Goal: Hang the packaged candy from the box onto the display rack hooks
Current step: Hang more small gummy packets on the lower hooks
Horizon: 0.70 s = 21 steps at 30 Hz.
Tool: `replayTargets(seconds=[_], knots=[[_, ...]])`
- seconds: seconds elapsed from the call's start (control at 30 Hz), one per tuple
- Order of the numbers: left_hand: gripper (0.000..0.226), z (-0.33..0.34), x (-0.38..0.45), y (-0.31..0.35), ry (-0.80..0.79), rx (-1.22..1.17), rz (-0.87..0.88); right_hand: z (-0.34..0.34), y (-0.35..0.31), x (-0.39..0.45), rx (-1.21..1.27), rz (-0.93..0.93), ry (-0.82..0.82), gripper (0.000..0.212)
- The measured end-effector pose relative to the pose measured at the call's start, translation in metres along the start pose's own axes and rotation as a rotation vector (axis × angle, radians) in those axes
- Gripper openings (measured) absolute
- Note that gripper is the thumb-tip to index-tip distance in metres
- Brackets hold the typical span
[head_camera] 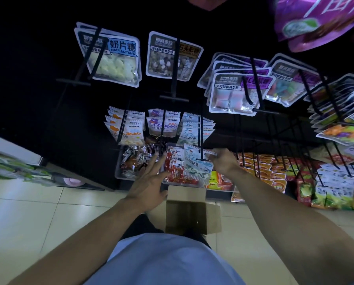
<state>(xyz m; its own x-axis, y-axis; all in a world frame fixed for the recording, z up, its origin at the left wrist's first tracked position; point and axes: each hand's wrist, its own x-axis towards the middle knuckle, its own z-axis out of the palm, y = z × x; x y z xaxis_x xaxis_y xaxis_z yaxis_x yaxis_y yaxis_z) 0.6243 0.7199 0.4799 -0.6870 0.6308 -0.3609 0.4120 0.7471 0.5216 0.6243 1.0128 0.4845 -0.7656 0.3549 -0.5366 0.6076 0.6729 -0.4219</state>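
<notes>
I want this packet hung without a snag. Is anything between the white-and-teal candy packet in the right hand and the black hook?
Nothing visible. The right hand pinches the white-and-teal candy packet at the thin black hook, whose tip crosses the packet's top edge. The left hand is off to the side.

The candy pack [196, 161] is a flat pouch, white with pale blue and green print and a serrated top edge. It hangs tilted at the tip of a black hook [201, 138], its top right corner pinched in the right hand [223, 160]. Further back on the same hook hang several matching packs [196, 128], stacked one behind another. The box [192, 210], plain brown cardboard with its flaps open, stands on the floor directly below the pack, nearer the person; its inside is too dark to read.
</notes>
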Motion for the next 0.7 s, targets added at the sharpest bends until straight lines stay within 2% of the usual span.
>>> replayTargets(seconds=[0.3, 0.47, 0.7], knots=[[0.054, -0.004, 0.000, 0.002, -0.036, 0.050, -0.027, -0.006, -0.019, 0.032, 0.068, -0.016, 0.146, 0.026], [0.057, -0.013, 0.001, 0.003, -0.085, 0.046, -0.033, -0.007, -0.028, 0.049, 0.061, 0.000, 0.185, 0.027], [0.049, -0.013, 0.000, 0.001, -0.081, 0.013, -0.015, -0.002, -0.030, 0.065, 0.139, 0.070, 0.233, 0.030]])
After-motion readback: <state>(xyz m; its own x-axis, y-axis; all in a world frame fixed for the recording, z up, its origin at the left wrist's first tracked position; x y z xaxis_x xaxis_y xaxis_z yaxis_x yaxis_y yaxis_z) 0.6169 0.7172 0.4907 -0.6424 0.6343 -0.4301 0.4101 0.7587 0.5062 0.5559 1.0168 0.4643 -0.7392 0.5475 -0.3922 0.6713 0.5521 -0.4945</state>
